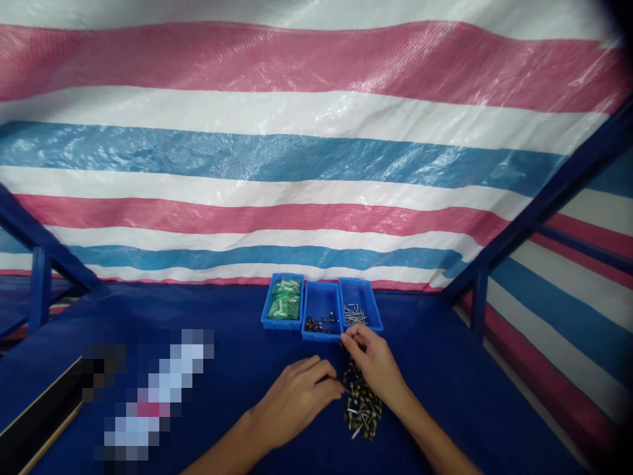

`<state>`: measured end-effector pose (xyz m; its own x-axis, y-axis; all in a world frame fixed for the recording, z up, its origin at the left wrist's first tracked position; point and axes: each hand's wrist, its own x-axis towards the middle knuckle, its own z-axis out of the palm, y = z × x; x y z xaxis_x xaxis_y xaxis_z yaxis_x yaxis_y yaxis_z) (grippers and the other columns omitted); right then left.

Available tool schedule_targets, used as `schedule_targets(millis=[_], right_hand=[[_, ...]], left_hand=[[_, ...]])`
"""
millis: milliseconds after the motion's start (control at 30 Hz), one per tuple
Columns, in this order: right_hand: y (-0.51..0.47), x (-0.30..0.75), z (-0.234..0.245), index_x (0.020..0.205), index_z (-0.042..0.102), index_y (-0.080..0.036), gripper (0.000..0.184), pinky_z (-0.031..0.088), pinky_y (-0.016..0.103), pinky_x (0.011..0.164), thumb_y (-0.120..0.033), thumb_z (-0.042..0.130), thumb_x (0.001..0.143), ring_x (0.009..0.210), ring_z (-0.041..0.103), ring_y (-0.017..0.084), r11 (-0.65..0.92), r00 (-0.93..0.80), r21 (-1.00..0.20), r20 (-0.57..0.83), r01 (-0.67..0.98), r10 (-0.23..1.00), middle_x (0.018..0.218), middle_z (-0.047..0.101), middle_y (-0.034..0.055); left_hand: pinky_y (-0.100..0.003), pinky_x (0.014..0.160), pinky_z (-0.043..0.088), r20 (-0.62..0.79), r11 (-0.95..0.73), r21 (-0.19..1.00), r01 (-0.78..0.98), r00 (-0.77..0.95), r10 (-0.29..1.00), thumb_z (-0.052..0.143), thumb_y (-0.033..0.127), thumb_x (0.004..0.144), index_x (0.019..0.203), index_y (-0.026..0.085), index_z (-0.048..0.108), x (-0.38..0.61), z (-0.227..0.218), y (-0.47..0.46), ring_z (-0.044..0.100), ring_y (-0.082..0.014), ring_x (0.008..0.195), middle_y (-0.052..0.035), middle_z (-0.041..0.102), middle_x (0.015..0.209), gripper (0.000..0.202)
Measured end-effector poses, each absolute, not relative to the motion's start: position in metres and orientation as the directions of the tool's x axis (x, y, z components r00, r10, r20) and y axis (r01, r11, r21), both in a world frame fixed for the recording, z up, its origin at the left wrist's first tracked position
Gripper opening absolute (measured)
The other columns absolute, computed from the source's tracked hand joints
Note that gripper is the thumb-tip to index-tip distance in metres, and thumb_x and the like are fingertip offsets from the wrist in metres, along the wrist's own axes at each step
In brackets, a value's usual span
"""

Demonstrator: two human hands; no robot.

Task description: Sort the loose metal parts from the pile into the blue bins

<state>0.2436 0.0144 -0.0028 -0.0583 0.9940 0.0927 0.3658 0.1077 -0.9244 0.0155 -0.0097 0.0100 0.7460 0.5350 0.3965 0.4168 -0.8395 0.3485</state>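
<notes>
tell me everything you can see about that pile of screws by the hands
The loose pile of small metal fasteners looks like mixed screws or bolts, some silvery, others dark or brassy, too small to identify singly. They lie jumbled at all angles in a long, narrow heap directly on the dark blue table cover, just in front of the middle blue plastic bin. The left hand reaches its side with its fingertips, while the right hand is at its far end.

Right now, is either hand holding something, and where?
I cannot tell: the left hand and right hand sit by the heap of small metal screws, and fingers hide any tiny piece.
</notes>
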Motion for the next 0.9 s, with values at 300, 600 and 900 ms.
schedule_targets(millis=[300,600,900], right_hand=[[0.013,0.2405,-0.005,0.084,0.061,-0.022,0.044,0.034,0.023,0.053,-0.062,0.055,0.102,0.052,0.041,0.012,0.03,-0.023,-0.942,0.024,0.333,0.999,0.058,0.045,-0.008],[0.0113,0.2393,0.0027,0.082,0.06,-0.022,0.046,0.036,0.025,0.058,-0.064,0.058,0.101,0.058,0.042,0.013,0.068,-0.041,-0.911,0.056,0.406,0.998,0.063,0.047,-0.0066],[0.0105,0.2378,0.0027,0.083,0.06,-0.022,0.047,0.037,0.024,0.055,-0.065,0.055,0.102,0.054,0.044,0.013,0.063,-0.021,-0.915,0.06,0.398,0.998,0.06,0.05,-0.0066]], left_hand=[[-0.031,0.088,0.059,0.457,-0.779,0.495,0.385,0.648,0.61,0.055,0.023,0.113,0.113,0.02,0.072,0.0153,0.0028,-0.006,0.071,-0.0189,0.096,-0.0044,0.076,0.104,0.018],[-0.032,0.091,0.058,0.425,-0.727,0.558,0.401,0.614,0.665,0.054,0.017,0.112,0.115,0.021,0.069,0.0134,0.0094,-0.0045,0.069,-0.02,0.101,-0.0052,0.072,0.11,0.016],[-0.031,0.089,0.059,0.435,-0.74,0.529,0.415,0.615,0.657,0.054,0.018,0.112,0.115,0.022,0.071,0.0144,0.008,-0.005,0.069,-0.0196,0.099,-0.0047,0.072,0.107,0.017]])
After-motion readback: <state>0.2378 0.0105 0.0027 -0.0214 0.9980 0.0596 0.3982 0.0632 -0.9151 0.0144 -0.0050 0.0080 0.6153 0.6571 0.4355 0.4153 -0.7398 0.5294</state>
